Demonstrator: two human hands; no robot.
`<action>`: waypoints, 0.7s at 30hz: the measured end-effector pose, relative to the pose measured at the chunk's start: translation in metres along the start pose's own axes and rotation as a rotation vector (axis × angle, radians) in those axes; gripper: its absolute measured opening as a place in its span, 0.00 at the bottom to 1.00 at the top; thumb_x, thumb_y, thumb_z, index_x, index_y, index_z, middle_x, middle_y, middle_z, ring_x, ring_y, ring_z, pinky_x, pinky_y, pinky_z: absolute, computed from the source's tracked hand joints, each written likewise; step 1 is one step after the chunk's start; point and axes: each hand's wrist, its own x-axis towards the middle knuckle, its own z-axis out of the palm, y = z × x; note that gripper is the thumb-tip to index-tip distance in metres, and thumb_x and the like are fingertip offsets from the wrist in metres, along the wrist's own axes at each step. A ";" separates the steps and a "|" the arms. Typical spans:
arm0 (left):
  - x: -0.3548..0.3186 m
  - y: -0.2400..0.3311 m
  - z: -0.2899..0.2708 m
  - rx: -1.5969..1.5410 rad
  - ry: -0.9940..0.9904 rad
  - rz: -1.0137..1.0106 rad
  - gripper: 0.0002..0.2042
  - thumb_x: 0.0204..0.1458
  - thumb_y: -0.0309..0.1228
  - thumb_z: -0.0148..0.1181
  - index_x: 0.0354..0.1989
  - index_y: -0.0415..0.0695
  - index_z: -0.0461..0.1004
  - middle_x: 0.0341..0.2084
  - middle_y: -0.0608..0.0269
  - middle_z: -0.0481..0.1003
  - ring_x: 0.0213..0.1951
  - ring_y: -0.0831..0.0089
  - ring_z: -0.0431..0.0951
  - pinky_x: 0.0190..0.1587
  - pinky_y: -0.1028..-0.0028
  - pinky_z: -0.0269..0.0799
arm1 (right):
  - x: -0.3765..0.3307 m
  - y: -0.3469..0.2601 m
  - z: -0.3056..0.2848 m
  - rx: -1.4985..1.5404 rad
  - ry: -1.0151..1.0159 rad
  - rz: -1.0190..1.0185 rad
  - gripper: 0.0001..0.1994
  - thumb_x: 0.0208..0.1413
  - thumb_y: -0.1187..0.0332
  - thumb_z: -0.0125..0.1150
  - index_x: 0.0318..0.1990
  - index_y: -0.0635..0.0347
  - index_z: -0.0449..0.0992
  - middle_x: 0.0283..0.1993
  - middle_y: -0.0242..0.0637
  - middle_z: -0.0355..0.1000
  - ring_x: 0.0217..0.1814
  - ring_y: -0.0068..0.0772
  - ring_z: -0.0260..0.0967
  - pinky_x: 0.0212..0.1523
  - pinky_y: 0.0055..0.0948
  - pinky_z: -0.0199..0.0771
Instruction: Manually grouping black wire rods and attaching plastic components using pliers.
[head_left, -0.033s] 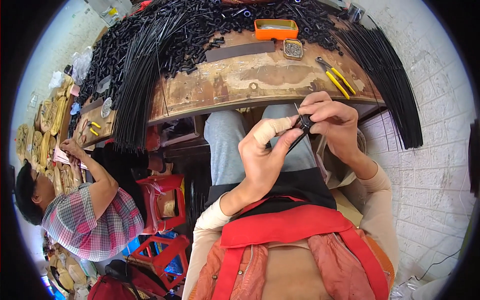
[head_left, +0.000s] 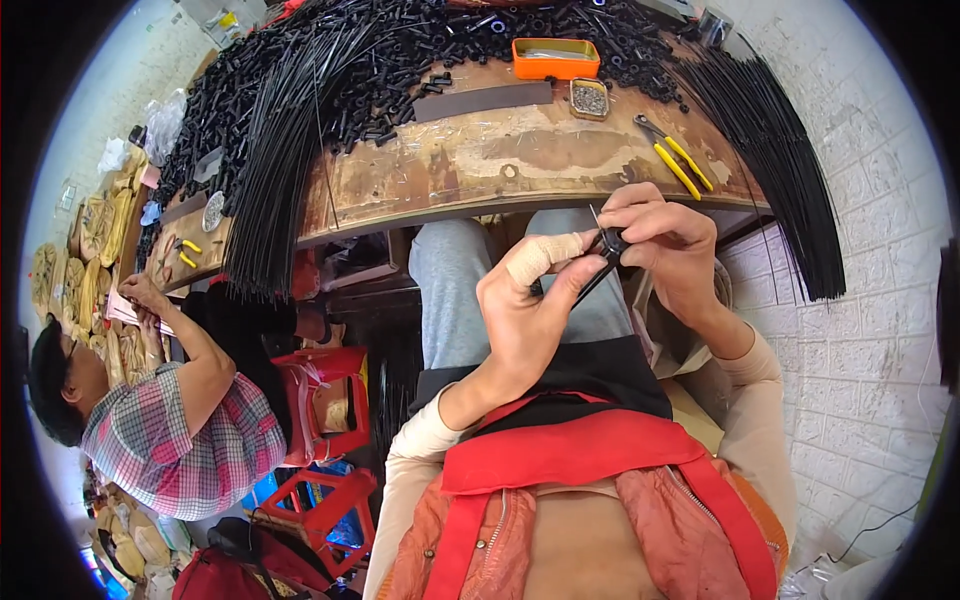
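Above my lap, my left hand (head_left: 535, 290) and my right hand (head_left: 668, 238) come together at a small black part (head_left: 612, 242) with a rounded, ring-like end. The left thumb and fingers pinch it, and a dark stem runs down below that thumb. Tan tape wraps one of the left fingers. From the right, my right thumb and fingertips close on the same part. A thin, needle-like sliver (head_left: 595, 214) sticks up beside the right fingertips; the fingers hide where it ends.
The wooden table (head_left: 480, 165) ahead carries heaped black tubular pieces (head_left: 390, 90), an orange box (head_left: 553, 67), a small tray of metal bits (head_left: 589, 99), and yellow-handled pliers (head_left: 680, 165). Bundles of black rods (head_left: 275, 180) overhang its edge. A person (head_left: 185, 430) sits at left near red stools (head_left: 325, 400).
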 end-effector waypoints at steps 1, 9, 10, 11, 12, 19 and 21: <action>0.000 0.001 -0.001 0.000 -0.001 -0.008 0.09 0.45 0.18 0.67 0.36 0.35 0.79 0.30 0.57 0.79 0.31 0.76 0.77 0.36 0.78 0.72 | 0.000 0.000 0.002 0.008 0.027 -0.001 0.10 0.41 0.80 0.68 0.34 0.61 0.78 0.42 0.43 0.78 0.52 0.41 0.67 0.53 0.38 0.67; 0.004 0.003 -0.005 0.255 -0.012 0.196 0.09 0.43 0.19 0.68 0.35 0.36 0.78 0.27 0.54 0.77 0.28 0.67 0.78 0.33 0.72 0.72 | 0.005 0.001 0.004 0.017 0.003 0.091 0.09 0.42 0.81 0.67 0.33 0.62 0.78 0.42 0.43 0.78 0.51 0.40 0.67 0.53 0.38 0.67; 0.004 0.002 -0.002 0.254 -0.014 0.198 0.09 0.43 0.19 0.68 0.35 0.36 0.78 0.27 0.54 0.77 0.28 0.67 0.78 0.33 0.72 0.72 | 0.006 0.000 0.007 -0.011 0.040 0.095 0.09 0.42 0.81 0.66 0.33 0.62 0.78 0.42 0.43 0.78 0.52 0.40 0.67 0.54 0.38 0.67; 0.003 0.001 0.001 0.280 0.013 0.211 0.10 0.43 0.19 0.69 0.34 0.36 0.77 0.26 0.55 0.76 0.28 0.67 0.78 0.32 0.72 0.72 | 0.005 -0.002 0.010 -0.013 0.047 0.095 0.09 0.42 0.81 0.66 0.33 0.62 0.78 0.42 0.43 0.78 0.52 0.40 0.67 0.54 0.38 0.67; 0.002 0.000 0.003 0.307 0.041 0.225 0.11 0.42 0.20 0.69 0.34 0.36 0.76 0.25 0.56 0.76 0.27 0.68 0.77 0.32 0.72 0.72 | 0.006 -0.003 0.015 -0.090 0.022 0.071 0.09 0.42 0.80 0.66 0.33 0.63 0.78 0.42 0.42 0.77 0.52 0.40 0.67 0.54 0.38 0.68; 0.037 0.016 -0.045 -0.287 -0.075 -0.129 0.16 0.43 0.14 0.67 0.40 0.39 0.73 0.31 0.67 0.75 0.34 0.80 0.76 0.40 0.79 0.74 | 0.011 0.037 0.019 0.233 -0.046 0.337 0.10 0.49 0.79 0.65 0.40 0.67 0.78 0.43 0.36 0.75 0.49 0.28 0.71 0.48 0.27 0.72; 0.045 0.020 -0.053 -0.247 -0.067 -0.097 0.18 0.43 0.14 0.67 0.44 0.39 0.74 0.30 0.70 0.74 0.33 0.82 0.75 0.39 0.80 0.73 | 0.008 0.052 0.020 -0.106 -0.315 0.424 0.09 0.50 0.78 0.65 0.41 0.68 0.78 0.41 0.34 0.75 0.45 0.24 0.72 0.45 0.24 0.73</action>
